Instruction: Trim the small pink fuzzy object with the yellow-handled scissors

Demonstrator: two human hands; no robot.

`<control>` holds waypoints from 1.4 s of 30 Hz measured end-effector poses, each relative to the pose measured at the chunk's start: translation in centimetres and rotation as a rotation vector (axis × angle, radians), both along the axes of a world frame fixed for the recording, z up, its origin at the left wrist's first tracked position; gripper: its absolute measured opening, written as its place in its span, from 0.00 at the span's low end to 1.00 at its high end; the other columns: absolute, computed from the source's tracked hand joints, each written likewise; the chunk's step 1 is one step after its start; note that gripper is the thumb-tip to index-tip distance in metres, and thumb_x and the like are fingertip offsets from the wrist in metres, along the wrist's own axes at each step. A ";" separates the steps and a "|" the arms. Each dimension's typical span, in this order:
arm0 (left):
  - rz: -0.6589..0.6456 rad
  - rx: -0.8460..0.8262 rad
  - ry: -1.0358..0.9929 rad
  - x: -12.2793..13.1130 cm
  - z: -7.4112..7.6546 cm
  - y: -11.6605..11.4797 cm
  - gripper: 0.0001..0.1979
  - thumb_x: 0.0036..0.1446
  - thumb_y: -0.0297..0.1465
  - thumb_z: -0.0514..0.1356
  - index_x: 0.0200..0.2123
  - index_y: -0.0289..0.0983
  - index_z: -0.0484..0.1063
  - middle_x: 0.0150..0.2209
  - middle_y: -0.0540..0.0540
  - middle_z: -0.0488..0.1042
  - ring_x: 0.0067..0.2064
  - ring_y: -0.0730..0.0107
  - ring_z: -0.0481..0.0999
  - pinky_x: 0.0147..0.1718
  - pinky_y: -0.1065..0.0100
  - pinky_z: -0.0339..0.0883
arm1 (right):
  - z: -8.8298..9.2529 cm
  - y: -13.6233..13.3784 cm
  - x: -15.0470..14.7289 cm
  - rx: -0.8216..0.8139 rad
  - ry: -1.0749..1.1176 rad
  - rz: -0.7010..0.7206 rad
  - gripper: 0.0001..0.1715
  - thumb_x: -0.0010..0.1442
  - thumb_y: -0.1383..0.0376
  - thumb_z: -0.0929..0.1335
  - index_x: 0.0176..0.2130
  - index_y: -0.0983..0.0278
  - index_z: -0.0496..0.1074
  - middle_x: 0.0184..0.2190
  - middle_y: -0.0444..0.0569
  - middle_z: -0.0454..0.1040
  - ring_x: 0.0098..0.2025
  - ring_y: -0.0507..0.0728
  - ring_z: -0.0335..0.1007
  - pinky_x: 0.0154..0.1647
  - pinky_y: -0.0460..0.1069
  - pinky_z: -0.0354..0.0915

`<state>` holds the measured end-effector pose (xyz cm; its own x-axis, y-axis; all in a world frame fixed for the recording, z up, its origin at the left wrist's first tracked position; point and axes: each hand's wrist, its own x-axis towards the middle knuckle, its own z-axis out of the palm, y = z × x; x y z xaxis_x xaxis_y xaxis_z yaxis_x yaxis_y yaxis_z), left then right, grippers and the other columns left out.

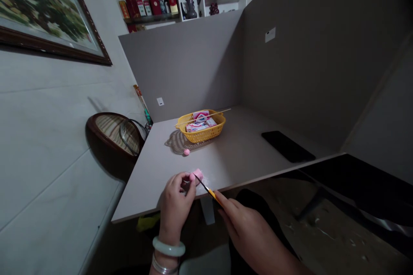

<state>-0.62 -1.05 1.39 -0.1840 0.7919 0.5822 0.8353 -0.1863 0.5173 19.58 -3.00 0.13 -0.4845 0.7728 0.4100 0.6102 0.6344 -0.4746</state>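
My left hand (176, 197) pinches a lump of soft pink clay (197, 175) at the table's near edge, with white dust or powder around it. My right hand (247, 234) holds a yellow-handled craft knife (208, 190), and its dark tip reaches the lump's lower side. A small pink ball (186, 152) lies on the grey table (155, 184), farther away and apart from both hands. A jade bangle (168, 246) and a thin metal bracelet circle my left wrist.
A yellow plastic basket (201, 127) holds printed boxes and a long wooden skewer. A black phone (288, 146) lies at the right. Grey panels stand behind the table, and a round woven wall piece (114, 134) hangs at the left.
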 end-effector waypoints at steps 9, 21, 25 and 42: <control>0.004 0.004 0.035 -0.1 -0.5 0.0 0.12 0.64 0.42 0.55 0.41 0.40 0.72 0.39 0.45 0.75 0.38 0.65 0.75 0.35 0.65 0.71 | -0.4 0.2 0.1 0.025 -0.018 -0.018 0.27 0.67 0.69 0.55 0.61 0.63 0.65 0.37 0.53 0.79 0.34 0.58 0.78 0.35 0.50 0.73; 0.039 0.051 0.142 0.5 0.1 0.0 0.07 0.64 0.36 0.56 0.37 0.40 0.70 0.35 0.47 0.74 0.37 0.64 0.74 0.37 0.64 0.68 | 0.1 0.3 0.1 0.082 -0.035 -0.027 0.27 0.64 0.72 0.56 0.58 0.63 0.68 0.35 0.51 0.79 0.31 0.56 0.78 0.31 0.47 0.71; 0.025 0.068 0.133 0.6 0.1 0.0 0.04 0.62 0.33 0.57 0.36 0.40 0.69 0.35 0.47 0.74 0.37 0.65 0.73 0.37 0.65 0.68 | -0.4 0.1 0.0 0.103 -0.046 -0.036 0.29 0.64 0.73 0.55 0.61 0.63 0.66 0.34 0.51 0.79 0.31 0.57 0.78 0.30 0.47 0.72; -0.001 0.110 0.111 0.3 -0.5 0.0 0.03 0.60 0.31 0.58 0.37 0.40 0.70 0.35 0.47 0.74 0.37 0.65 0.72 0.37 0.64 0.68 | -1.2 0.5 -0.4 0.163 -0.103 -0.023 0.31 0.63 0.75 0.54 0.63 0.67 0.62 0.36 0.54 0.78 0.30 0.57 0.77 0.29 0.48 0.72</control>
